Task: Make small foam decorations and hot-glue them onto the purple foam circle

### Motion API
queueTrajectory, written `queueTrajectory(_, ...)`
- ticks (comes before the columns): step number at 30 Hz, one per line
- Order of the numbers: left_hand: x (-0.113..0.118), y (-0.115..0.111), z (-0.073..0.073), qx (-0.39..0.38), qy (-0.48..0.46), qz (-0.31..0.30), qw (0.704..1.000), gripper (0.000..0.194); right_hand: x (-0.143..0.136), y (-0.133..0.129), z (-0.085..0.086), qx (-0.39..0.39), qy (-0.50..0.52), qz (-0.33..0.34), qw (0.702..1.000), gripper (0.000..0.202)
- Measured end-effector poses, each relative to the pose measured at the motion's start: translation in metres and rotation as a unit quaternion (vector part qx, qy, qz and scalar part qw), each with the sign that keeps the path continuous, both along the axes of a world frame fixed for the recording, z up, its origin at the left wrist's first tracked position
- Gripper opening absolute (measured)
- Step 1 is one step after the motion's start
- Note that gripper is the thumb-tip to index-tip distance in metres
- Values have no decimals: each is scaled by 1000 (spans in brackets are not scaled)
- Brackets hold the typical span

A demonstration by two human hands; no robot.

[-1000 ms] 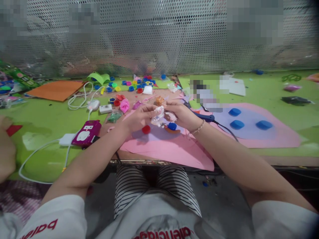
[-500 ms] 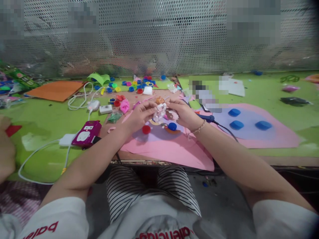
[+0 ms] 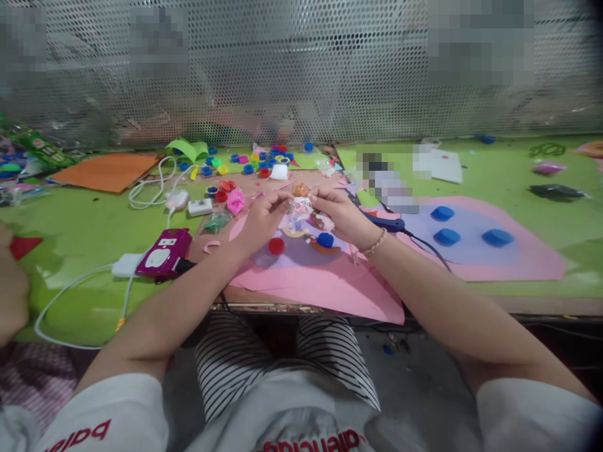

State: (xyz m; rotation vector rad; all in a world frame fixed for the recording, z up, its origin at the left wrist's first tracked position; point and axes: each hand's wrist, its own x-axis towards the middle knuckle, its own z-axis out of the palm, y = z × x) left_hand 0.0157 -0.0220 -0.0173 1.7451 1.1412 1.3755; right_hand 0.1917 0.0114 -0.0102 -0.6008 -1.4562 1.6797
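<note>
Between my two hands is a crinkled piece of clear plastic film (image 3: 300,208), pinched at its upper edge from both sides. My left hand (image 3: 267,216) is closed on its left side, thumb and forefinger together. On the other side my right hand (image 3: 340,213) grips it the same way, with a beaded bracelet on the wrist. An orange-brown crumpled bit (image 3: 301,189) shows just behind the film. Below lie a red bottle cap (image 3: 276,245) and a blue bottle cap (image 3: 325,240) on a purple and pink paper shape (image 3: 301,257).
A blue-handled tool (image 3: 389,223) with a black cord lies to the right. Several blue caps (image 3: 446,236) sit on another pink and purple sheet. On the left are a purple power socket (image 3: 164,254), white cables and orange paper (image 3: 106,171). Another person's arm (image 3: 12,289) rests at far left.
The plastic film has spread and hangs lower between my fingers. Both hands have shifted slightly, still holding it.
</note>
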Motion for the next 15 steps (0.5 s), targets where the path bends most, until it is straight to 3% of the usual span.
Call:
queueTrajectory(7, 2, -1, -4, 19, 0, -45, 999, 30, 0, -2, 0, 10, 23, -8, 1000, 25)
queueTrajectory(15, 7, -7, 5, -15, 14, -127, 992, 23, -1, -3, -1, 17, 44, -7, 999, 31)
